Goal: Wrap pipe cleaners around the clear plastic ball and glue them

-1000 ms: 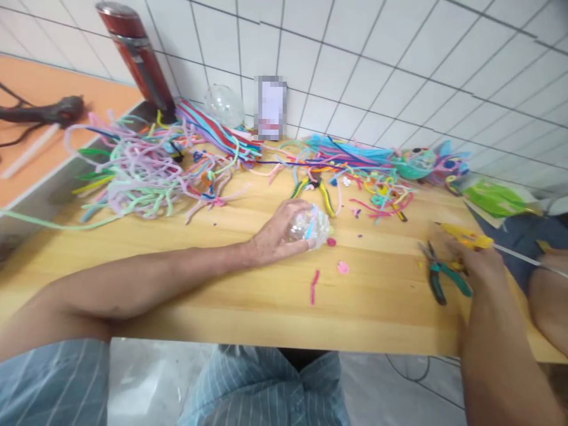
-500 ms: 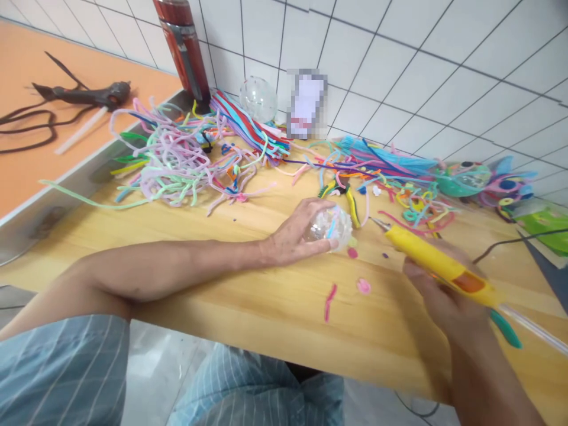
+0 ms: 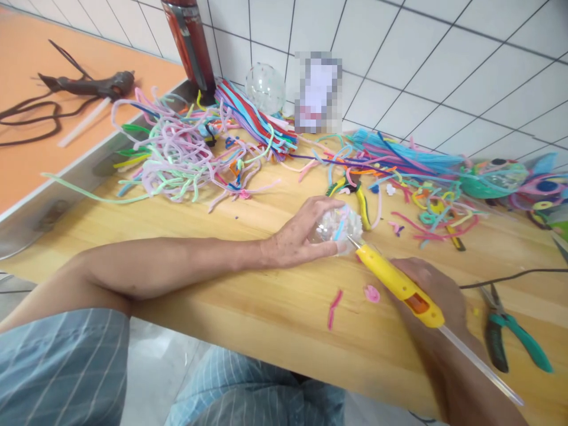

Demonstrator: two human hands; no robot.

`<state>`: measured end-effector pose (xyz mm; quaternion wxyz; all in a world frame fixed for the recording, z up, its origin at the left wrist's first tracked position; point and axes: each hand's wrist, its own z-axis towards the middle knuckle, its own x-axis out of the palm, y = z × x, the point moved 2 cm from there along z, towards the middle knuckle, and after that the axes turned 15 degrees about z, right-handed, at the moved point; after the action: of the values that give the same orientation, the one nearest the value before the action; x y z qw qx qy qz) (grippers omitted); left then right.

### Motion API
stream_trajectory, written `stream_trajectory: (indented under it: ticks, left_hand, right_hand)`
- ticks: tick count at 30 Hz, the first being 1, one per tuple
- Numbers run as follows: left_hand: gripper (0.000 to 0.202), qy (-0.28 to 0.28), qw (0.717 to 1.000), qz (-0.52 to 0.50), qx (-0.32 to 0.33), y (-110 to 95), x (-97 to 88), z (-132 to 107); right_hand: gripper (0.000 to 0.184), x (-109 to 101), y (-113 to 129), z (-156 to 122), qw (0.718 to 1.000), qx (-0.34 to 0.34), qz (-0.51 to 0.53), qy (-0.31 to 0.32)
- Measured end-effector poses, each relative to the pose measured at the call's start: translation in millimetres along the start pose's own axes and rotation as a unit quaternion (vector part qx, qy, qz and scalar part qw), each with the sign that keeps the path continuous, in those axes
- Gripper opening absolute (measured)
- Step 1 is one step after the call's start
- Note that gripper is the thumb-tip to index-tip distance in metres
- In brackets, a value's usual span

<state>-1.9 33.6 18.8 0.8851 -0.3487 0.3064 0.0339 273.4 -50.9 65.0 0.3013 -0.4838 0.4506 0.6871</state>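
- Cut off at the lower left: striped sleeve [image 3: 66, 367]; at bottom centre, striped trousers [image 3: 248, 390], partly hidden by the table [image 3: 266, 307].
- Near the right forearm, lying on the wood: green pliers [image 3: 506, 325].
- Wrapped by the right hand [image 3: 432, 284], with most fingers hidden: yellow glue gun [image 3: 399, 281], clear stick [image 3: 481, 367] jutting from its rear.
- Left of the gun: pink disc [image 3: 371, 294], red strip [image 3: 335, 309].
- Clamped between left hand [image 3: 299, 234] thumb and fingers, mid-table: clear ball [image 3: 331, 223], its coloured bits hard to make out. Overlapped by the nozzle at its right side; cannot tell whether touching.
- Just behind the ball: yellow-black pliers [image 3: 364, 207].
- Farther back: tangled pipe cleaners [image 3: 160, 154] at left; at right, green fish [image 3: 492, 178], details blurred.
- By the tiled wall [image 3: 399, 77]: phone [image 3: 317, 92], screen pixelated past reading; second ball [image 3: 265, 89]; red flask [image 3: 190, 47], top cut off.
- On the orange surface at far left: black glue gun [image 3: 91, 84], cord running out of frame.
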Motion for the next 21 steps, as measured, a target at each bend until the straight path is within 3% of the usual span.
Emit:
stream_trajectory:
  ticks: [4, 9, 21]
  left_hand:
    - [0.069, 0.001, 1.0, 0.001, -0.001, -1.1, -1.0, 0.0]
    - [0.069, 0.004, 1.0, 0.0, -0.006, -2.0, -1.6, 0.2]
    - [0.071, 0.009, 1.0, -0.018, -0.024, -1.8, -1.2, 0.8]
  right_hand:
    - [0.029, 5.6, -5.1, -3.0, 1.0, -0.001, -0.003, 0.003]
    - [0.031, 5.7, -7.8, -8.0, 0.999, -0.008, -0.008, -0.037]
    - [0.035, 14.6, -9.7, -16.6, 0.999, 0.01, 0.031, -0.021]
